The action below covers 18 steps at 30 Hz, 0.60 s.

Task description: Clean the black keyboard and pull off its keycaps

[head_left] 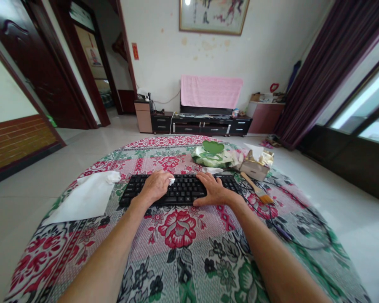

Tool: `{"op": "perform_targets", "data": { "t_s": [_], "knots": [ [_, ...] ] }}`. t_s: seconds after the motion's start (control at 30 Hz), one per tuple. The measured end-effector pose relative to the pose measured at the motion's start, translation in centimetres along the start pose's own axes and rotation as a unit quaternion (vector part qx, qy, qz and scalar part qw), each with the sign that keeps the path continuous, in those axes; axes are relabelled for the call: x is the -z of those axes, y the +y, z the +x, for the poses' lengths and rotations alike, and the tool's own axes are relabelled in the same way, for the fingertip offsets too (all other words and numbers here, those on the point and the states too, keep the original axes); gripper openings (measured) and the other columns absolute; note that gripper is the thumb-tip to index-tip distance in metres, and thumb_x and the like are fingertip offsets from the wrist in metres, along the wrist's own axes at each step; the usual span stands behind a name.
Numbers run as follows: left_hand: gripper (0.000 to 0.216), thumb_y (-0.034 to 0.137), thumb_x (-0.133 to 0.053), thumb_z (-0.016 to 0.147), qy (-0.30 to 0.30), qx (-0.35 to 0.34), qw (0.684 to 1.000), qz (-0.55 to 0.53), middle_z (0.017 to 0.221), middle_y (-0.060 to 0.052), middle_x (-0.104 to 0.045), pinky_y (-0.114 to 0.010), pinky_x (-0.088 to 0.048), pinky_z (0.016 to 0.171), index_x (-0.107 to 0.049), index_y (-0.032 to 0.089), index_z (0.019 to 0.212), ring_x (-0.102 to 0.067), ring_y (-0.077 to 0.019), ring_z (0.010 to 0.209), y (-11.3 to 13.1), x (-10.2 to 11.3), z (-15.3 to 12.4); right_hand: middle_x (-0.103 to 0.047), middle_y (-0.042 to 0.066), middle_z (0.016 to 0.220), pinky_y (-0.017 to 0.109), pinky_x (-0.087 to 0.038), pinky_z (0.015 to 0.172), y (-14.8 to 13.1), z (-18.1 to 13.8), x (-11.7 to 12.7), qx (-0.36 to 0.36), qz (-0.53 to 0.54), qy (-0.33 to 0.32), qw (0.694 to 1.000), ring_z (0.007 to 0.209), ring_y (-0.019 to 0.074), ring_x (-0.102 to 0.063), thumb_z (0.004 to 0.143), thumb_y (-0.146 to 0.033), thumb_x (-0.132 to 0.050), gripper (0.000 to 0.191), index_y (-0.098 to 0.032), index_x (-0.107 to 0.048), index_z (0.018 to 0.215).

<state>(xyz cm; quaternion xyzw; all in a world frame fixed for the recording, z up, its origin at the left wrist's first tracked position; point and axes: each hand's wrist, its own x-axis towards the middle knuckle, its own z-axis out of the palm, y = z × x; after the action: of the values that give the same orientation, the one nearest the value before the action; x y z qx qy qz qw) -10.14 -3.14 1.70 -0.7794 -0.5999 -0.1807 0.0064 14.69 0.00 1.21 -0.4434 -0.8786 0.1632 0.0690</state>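
Head cam: L hand [156, 185] fingers clamped on crumpled white tissue [172, 181], over flat rect. black kybd [185, 188], ctr of frame; R hand [214, 190] fingers spread apart on it. Floral cloth-covered counter [177, 229].

On my feed I get bright, diffuse daylight, strongest through the window [353, 107] at right, with pale sheen on the floor [350, 189] below; the door [25, 63] at far left sits dim; a white glare spot marks the framed picture [214, 17]; edges stretch (uprights lean outward), and the keyboard [186, 188] lettering blurs.
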Motion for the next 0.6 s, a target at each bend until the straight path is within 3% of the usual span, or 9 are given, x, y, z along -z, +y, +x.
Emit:
{"op": "perform_targets", "data": {
  "t_s": [0.1,0.3,0.5,0.6],
  "knots": [
    [0.028,0.018,-0.041,0.084,-0.008,-0.017,1.000,0.000,0.093,-0.004,-0.065,-0.029,-0.042,0.086,-0.067,0.022,0.094,-0.058,-0.0183,0.091,0.1,-0.3,0.0,-0.019,0.013,0.150,0.068,-0.007,0.102,-0.2,-0.1,0.2,-0.001,0.002,0.000,1.000,0.136,0.0390,-0.008,0.054,-0.063,-0.068,0.107,-0.026,-0.022,0.143],
    [0.028,0.017,-0.042,0.082,-0.021,0.029,0.998,0.053,0.088,-0.005,-0.065,-0.030,-0.043,0.084,-0.067,0.023,0.093,-0.059,-0.0199,0.088,-1.2,0.3,-0.2,-0.018,0.012,0.150,0.069,-0.008,0.101,0.1,0.0,0.0,0.006,-0.005,0.003,1.000,0.136,0.0388,-0.008,0.054,-0.066,-0.066,0.109,-0.024,-0.022,0.143],
    [0.029,0.016,-0.039,0.085,-0.001,-0.007,0.999,0.042,0.090,-0.005,-0.063,-0.029,-0.042,0.086,-0.066,0.021,0.095,-0.057,-0.0195,0.090,-0.3,0.0,-0.2,-0.019,0.012,0.150,0.069,-0.010,0.101,0.1,0.0,0.0,0.002,-0.011,0.004,1.000,0.136,0.0395,-0.009,0.054,-0.065,-0.067,0.108,-0.025,-0.022,0.144],
    [0.029,0.015,-0.040,0.084,-0.013,0.014,0.998,0.053,0.089,-0.005,-0.063,-0.029,-0.042,0.085,-0.066,0.023,0.095,-0.058,-0.0193,0.089,-0.8,-0.1,-0.3,-0.019,0.012,0.150,0.068,-0.010,0.102,0.0,0.0,0.1,0.001,-0.011,0.001,1.000,0.136,0.0397,-0.009,0.054,-0.064,-0.067,0.108,-0.024,-0.022,0.144]
  ]
}}
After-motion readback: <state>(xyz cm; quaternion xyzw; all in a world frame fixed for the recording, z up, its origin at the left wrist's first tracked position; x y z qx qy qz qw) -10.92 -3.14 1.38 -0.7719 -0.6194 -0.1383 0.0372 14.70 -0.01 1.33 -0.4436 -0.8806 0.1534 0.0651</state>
